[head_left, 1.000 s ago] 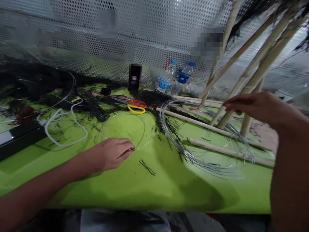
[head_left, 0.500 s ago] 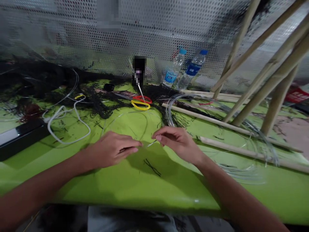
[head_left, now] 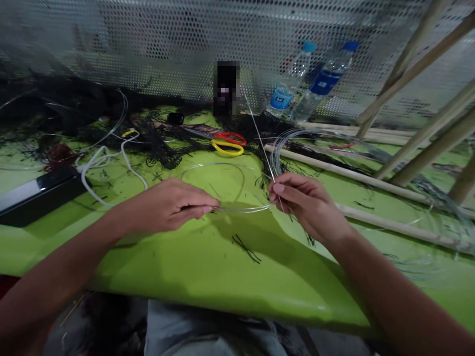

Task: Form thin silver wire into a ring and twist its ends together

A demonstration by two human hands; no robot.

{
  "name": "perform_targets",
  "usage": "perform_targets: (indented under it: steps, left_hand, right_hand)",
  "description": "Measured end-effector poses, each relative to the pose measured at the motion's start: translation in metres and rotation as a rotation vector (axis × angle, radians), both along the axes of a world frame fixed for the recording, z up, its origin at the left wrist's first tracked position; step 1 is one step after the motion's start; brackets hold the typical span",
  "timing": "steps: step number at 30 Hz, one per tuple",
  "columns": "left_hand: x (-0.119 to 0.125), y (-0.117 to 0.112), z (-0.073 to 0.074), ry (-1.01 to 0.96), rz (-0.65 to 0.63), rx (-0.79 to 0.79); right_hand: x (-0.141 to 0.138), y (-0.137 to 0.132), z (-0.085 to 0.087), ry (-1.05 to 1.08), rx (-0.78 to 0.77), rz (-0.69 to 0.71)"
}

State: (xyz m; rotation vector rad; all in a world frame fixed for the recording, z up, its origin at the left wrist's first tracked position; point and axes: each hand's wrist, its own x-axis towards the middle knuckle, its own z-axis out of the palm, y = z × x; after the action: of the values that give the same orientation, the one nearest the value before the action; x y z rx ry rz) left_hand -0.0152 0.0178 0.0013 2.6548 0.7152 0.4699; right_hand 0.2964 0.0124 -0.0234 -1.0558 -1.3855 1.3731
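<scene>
My left hand is closed in a pinch on a thin clear line, which looks like stiff nylon or wire. The line bows across to my right hand, its far end reaching the fingertips there. Between thumb and fingers my right hand also grips a thin, straight, pale rod, slanting up and away to the left. Below the line, a few short black threads lie crossed on the green table.
Scissors with red and yellow handles lie beyond my hands. Coiled clear line, wooden poles and two water bottles are to the right. At left are a white cord, a dark box and black netting.
My hands have moved apart, and the clear line now spans between them. The thin rod now shows in my right hand. The view has shifted, so the scene sits further right.
</scene>
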Motion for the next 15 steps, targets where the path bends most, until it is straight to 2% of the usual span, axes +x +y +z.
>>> perform_targets:
  steps: [4,8,11,15]
  left_hand:
    - [0.000,-0.003,0.001,0.019,0.026,0.077]
    - [-0.006,0.005,-0.001,0.027,0.089,0.135]
    - [-0.008,0.008,-0.002,-0.016,0.060,0.144]
    - [-0.002,0.001,-0.002,-0.105,0.025,0.194]
  right_hand:
    - [0.001,0.002,-0.004,0.059,0.002,-0.020]
    - [0.005,0.007,-0.007,0.137,-0.033,-0.062]
    - [0.007,0.009,-0.006,0.142,-0.064,-0.080]
    - [0.001,0.005,-0.004,0.134,-0.067,-0.075]
